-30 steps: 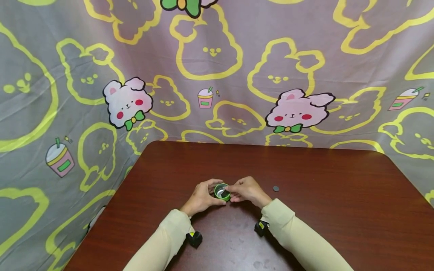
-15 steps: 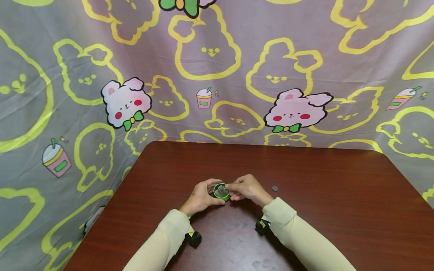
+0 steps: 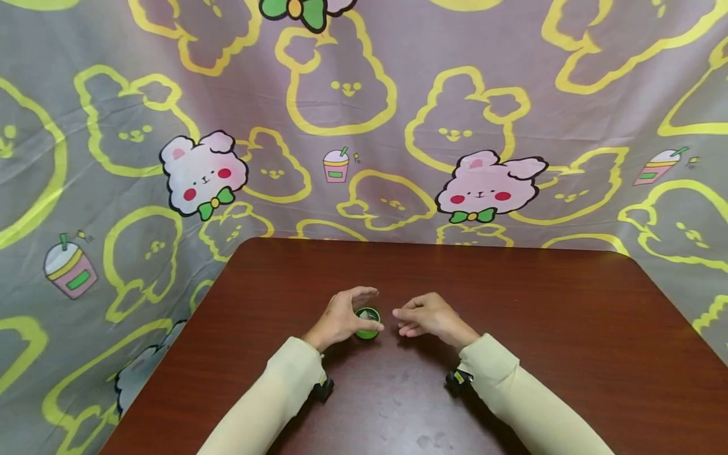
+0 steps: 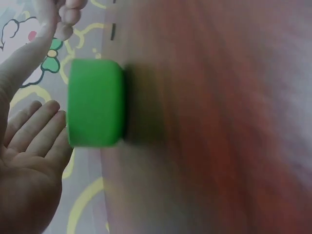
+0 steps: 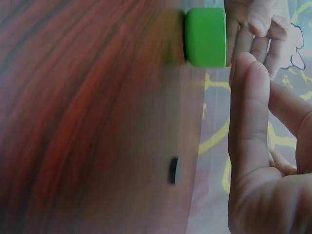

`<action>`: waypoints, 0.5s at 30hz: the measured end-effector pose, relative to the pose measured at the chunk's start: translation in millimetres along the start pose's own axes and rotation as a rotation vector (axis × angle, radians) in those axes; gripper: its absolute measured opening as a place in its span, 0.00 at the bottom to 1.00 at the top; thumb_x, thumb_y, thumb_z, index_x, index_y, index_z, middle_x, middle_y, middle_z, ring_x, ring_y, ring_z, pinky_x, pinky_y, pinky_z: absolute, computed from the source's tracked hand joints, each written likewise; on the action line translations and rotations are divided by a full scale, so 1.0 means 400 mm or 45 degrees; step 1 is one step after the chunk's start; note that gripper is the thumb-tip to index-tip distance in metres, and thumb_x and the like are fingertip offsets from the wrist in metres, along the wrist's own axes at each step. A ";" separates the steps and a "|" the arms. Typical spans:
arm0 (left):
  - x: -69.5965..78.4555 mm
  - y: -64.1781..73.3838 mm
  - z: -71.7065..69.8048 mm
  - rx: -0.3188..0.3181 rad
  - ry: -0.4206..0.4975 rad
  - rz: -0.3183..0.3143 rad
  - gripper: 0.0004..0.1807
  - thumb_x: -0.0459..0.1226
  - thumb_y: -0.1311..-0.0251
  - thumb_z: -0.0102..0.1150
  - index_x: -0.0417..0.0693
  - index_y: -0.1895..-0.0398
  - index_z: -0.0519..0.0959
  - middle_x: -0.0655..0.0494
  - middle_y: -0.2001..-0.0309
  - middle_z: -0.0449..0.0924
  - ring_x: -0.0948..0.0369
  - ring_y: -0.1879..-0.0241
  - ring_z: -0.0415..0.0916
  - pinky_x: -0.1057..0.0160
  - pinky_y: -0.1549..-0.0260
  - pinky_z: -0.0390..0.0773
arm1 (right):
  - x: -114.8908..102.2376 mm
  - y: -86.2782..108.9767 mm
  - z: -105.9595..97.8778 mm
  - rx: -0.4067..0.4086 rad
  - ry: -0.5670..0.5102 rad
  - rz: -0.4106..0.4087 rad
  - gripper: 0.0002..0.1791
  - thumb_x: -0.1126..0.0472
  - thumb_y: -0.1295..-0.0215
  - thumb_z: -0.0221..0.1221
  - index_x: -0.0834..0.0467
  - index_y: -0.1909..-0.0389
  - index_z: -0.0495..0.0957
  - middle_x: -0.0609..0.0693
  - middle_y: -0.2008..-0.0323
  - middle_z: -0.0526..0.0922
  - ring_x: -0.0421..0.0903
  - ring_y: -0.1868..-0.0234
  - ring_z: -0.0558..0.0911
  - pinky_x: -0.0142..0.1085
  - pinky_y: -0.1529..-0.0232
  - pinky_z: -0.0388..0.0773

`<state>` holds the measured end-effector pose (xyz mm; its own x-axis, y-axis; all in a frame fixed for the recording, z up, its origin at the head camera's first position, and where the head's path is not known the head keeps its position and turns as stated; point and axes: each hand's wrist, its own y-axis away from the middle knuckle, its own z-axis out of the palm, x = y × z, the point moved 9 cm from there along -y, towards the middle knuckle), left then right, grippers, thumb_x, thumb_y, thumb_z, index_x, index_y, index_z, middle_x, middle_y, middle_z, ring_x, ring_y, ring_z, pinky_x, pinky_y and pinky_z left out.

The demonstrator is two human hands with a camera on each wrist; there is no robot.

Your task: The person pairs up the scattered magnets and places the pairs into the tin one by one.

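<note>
A small round green tin [image 3: 367,330] stands upright on the table, its top uncovered, with something greyish inside that is too small to make out. My left hand [image 3: 340,320] is spread around the tin's left side, thumb in front and straight fingers behind, with a gap between palm and tin. To the right of the tin, my right hand [image 3: 432,315] hovers apart from it, fingers loosely bent and nothing visible in them. The right wrist view shows a small dark disc [image 5: 175,170] lying on the table; in the head view the right hand mostly hides it.
A dark red-brown wooden table [image 3: 546,354] carries everything. Behind and to the left hangs a curtain [image 3: 398,76] printed with cartoon rabbits and cups. Black cameras [image 3: 457,381] are strapped to both wrists.
My left hand has let go of the tin and spread wider. The right hand has drawn back to the right from the tin's opening. The head view has shifted slightly.
</note>
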<state>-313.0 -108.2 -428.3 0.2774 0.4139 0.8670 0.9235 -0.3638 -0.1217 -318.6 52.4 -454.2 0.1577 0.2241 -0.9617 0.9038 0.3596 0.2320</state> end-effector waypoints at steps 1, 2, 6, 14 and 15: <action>0.005 -0.006 0.003 -0.008 0.011 0.006 0.39 0.34 0.54 0.80 0.35 0.36 0.73 0.43 0.38 0.77 0.48 0.37 0.73 0.52 0.40 0.74 | -0.001 0.004 -0.006 -0.008 0.009 -0.009 0.16 0.63 0.33 0.64 0.76 0.56 0.80 0.58 0.71 0.85 0.48 0.72 0.87 0.37 0.69 0.85; 0.010 -0.011 0.007 -0.016 0.021 0.009 0.39 0.34 0.54 0.80 0.35 0.36 0.74 0.43 0.38 0.77 0.49 0.37 0.74 0.52 0.40 0.74 | -0.001 0.008 -0.012 -0.014 0.017 -0.017 0.16 0.64 0.32 0.64 0.76 0.55 0.80 0.58 0.69 0.85 0.48 0.71 0.87 0.37 0.68 0.86; 0.028 -0.031 0.024 -0.036 0.049 0.040 0.37 0.33 0.52 0.79 0.35 0.37 0.74 0.42 0.39 0.77 0.48 0.38 0.74 0.49 0.41 0.74 | 0.003 0.023 -0.039 -0.034 0.039 -0.036 0.17 0.65 0.32 0.63 0.76 0.52 0.79 0.62 0.63 0.86 0.52 0.67 0.88 0.40 0.65 0.86; 0.046 -0.059 0.062 -0.072 0.081 0.043 0.34 0.31 0.49 0.76 0.35 0.38 0.75 0.42 0.39 0.77 0.47 0.38 0.74 0.50 0.40 0.74 | 0.014 0.044 -0.091 -0.049 0.064 -0.076 0.17 0.71 0.34 0.62 0.78 0.49 0.76 0.66 0.59 0.86 0.56 0.62 0.88 0.44 0.60 0.86; 0.047 -0.062 0.067 -0.075 0.094 0.042 0.33 0.30 0.49 0.76 0.34 0.38 0.75 0.41 0.39 0.77 0.46 0.38 0.74 0.50 0.40 0.74 | 0.015 0.046 -0.097 -0.044 0.064 -0.081 0.17 0.72 0.35 0.62 0.78 0.49 0.76 0.66 0.59 0.86 0.56 0.61 0.88 0.45 0.59 0.85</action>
<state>-323.8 -69.0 -421.7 0.2847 0.3390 0.8967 0.8963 -0.4258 -0.1236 -316.6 95.6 -449.9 0.0797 0.2445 -0.9664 0.8968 0.4057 0.1766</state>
